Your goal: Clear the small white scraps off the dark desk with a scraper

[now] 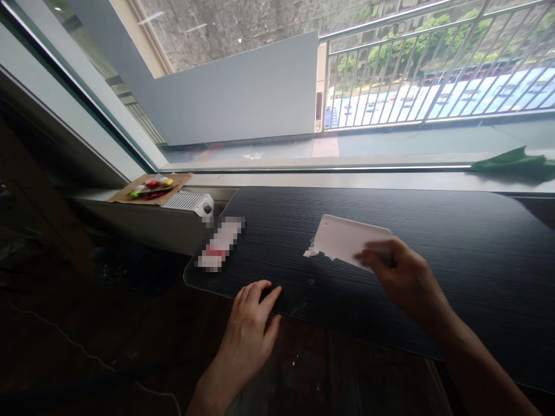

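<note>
My right hand (pixel 401 268) grips the right end of a thin, pale, flat rectangular card (pixel 347 237) with a small hole near its upper left corner. The card is tilted over the dark table. At its left lower edge lie small white scraps (pixel 311 252) that look like torn paper. Near the front edge of the table is my left hand (pixel 251 318), holding nothing, its fingers bent and the thumb apart. A blurred-out white and red item (pixel 223 242) lies on the table's left end.
The black wood-grain table (pixel 433 231) stands against a window sill (pixel 373 178). On the left ledge are a cardboard piece (pixel 173 188) with colourful items and a white ribbed box (pixel 191 202). A green leaf-like thing (pixel 511 162) rests at the right.
</note>
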`<action>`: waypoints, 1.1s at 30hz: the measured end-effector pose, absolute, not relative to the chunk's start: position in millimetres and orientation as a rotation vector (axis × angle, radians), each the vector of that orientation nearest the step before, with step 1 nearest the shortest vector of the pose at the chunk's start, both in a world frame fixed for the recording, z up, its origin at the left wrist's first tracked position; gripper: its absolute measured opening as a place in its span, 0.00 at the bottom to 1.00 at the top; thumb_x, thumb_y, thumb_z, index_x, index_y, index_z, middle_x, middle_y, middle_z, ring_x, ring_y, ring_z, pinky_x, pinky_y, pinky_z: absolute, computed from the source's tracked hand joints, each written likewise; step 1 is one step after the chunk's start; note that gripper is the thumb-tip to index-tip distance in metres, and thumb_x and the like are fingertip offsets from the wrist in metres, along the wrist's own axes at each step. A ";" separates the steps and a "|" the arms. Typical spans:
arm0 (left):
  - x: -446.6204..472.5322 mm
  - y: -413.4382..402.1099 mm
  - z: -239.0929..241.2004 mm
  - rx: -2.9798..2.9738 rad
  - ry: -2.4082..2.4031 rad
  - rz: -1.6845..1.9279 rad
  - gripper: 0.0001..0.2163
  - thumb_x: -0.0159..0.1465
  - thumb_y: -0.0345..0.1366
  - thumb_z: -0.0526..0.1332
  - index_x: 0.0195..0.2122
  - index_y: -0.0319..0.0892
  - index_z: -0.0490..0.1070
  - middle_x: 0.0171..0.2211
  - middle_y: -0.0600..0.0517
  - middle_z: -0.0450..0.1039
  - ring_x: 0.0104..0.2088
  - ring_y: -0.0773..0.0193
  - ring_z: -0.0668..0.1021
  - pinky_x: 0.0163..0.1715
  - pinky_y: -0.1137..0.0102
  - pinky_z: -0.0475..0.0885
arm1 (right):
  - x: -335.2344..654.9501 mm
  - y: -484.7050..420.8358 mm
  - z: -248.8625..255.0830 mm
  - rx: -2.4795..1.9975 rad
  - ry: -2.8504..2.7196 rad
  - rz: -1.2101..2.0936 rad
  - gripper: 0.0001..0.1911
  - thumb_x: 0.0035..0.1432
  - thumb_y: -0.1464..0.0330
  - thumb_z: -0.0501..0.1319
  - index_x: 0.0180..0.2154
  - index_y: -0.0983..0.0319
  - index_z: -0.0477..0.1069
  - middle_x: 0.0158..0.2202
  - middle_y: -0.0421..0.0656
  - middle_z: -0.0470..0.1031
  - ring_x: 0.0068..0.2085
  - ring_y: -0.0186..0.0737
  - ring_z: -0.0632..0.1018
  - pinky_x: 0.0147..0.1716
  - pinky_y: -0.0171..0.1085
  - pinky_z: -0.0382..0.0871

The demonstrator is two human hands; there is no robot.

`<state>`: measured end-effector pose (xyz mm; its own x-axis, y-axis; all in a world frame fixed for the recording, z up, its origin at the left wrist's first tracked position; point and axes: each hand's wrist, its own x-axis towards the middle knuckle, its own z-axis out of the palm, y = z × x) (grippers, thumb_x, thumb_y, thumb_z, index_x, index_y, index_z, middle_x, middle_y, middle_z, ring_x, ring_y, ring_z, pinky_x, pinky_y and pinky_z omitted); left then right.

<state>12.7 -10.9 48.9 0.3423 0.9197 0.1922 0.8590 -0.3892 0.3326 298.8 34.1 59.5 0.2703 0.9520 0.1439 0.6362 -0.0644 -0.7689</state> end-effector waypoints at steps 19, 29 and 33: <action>13.4 -11.8 48.2 2.387 1.650 0.499 0.20 0.62 0.29 0.56 0.55 0.42 0.72 0.53 0.42 0.70 0.54 0.49 0.73 0.57 0.47 0.69 | 288.7 23.9 66.6 -1.771 -1.519 0.542 0.12 0.54 0.56 0.59 0.35 0.55 0.72 0.30 0.42 0.82 0.32 0.49 0.81 0.29 0.40 0.68; 17.1 -10.9 51.3 2.389 1.681 0.442 0.18 0.62 0.29 0.56 0.54 0.42 0.71 0.52 0.42 0.71 0.54 0.49 0.73 0.58 0.44 0.65 | 305.4 15.3 67.4 -1.899 -1.453 0.386 0.11 0.50 0.55 0.60 0.33 0.54 0.71 0.27 0.41 0.80 0.30 0.50 0.80 0.27 0.40 0.67; 35.0 -0.8 65.5 2.415 1.721 0.443 0.15 0.63 0.28 0.56 0.50 0.42 0.72 0.50 0.43 0.72 0.55 0.50 0.72 0.60 0.39 0.58 | 304.9 10.8 70.8 -1.928 -1.467 0.444 0.12 0.52 0.55 0.58 0.33 0.54 0.70 0.25 0.42 0.79 0.30 0.50 0.79 0.28 0.41 0.66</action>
